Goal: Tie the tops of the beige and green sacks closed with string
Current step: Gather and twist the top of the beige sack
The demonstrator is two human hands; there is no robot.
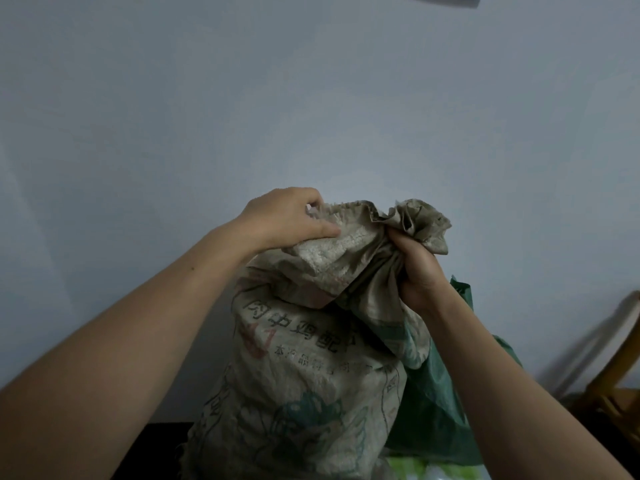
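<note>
The left hand (289, 216) pinches the loose left edge of the mouth of the beige sack (298, 375), which stands upright in the middle, its top only partly bunched. The right hand (420, 268) is clenched round the gathered right part of that neck, and just behind it to the right sits the green sack (433, 410), its top hidden by the forearm. No string shows anywhere, so I judge the job barely begun: the beige top is being gathered, nothing is tied, and both sacks are left to close
</note>
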